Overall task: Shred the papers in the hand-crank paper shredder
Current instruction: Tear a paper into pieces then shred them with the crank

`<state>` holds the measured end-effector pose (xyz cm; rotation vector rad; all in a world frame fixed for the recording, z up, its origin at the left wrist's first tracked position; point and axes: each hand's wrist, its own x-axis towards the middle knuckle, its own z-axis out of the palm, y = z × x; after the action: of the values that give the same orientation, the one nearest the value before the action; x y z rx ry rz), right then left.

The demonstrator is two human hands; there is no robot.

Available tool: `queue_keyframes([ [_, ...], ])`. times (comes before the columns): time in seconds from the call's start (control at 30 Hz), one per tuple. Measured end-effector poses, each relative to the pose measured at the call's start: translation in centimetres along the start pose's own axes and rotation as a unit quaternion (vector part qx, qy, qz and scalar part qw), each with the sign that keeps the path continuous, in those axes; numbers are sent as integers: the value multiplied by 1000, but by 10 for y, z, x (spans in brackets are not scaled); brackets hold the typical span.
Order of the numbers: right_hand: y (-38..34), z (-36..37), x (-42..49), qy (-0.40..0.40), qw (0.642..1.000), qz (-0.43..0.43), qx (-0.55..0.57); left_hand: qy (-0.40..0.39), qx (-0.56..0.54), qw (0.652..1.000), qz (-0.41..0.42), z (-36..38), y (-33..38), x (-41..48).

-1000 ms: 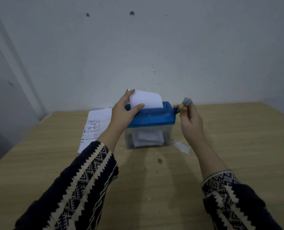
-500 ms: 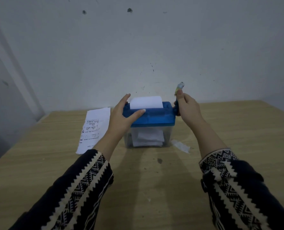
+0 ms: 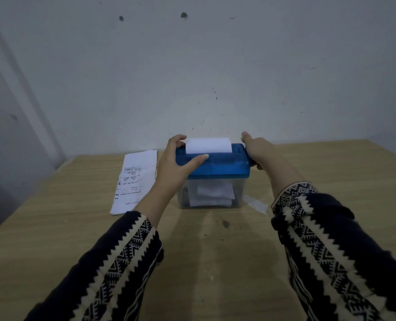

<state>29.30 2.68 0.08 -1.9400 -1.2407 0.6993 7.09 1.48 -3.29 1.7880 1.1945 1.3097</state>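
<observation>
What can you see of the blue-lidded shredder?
The shredder is small: a blue plastic lid over a clear bin holding white paper. It stands upright on the table, a white sheet sticking up from its slot. The left hand grips the lid; the right hand wraps its right end, hiding the crank.

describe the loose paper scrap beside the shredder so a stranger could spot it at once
On the wooden table, find the blue-lidded shredder near the far edge. By the lower right corner of its clear bin lies the paper scrap, a small white strip flat on the wood. Unlike the printed sheets left of the shredder, it is narrow and lies alone.
</observation>
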Motion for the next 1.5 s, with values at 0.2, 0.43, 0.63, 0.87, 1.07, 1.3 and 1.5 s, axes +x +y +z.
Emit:
queue_keyframes([
  [0.2, 5, 2, 4, -56, 988, 118, 88, -33, -25, 999, -7, -3, 3, -1],
  [0.43, 19, 20, -4, 220, 961, -77, 151, -119, 158, 980, -15, -17, 11, 24],
  [0.63, 72, 48, -23, 174, 913, -292, 225, -112, 129, 985, 26, -10, 6, 18],
  [0.87, 88, 51, -21, 109, 929, -334, 116, -115, 104, 987, 51, -9, 8, 17],
  [1.07, 70, 42, -25, 164, 921, -318, 157, -89, 97, 990, 47, -6, 6, 16],
  [1.3, 76, 47, -11, 169, 911, -364, 93, -85, 102, 990, 35, -5, 8, 16],
  [1.5, 71, 46, -14, 174, 904, -377, 104, -79, 99, 991, 39, -5, 7, 16],
])
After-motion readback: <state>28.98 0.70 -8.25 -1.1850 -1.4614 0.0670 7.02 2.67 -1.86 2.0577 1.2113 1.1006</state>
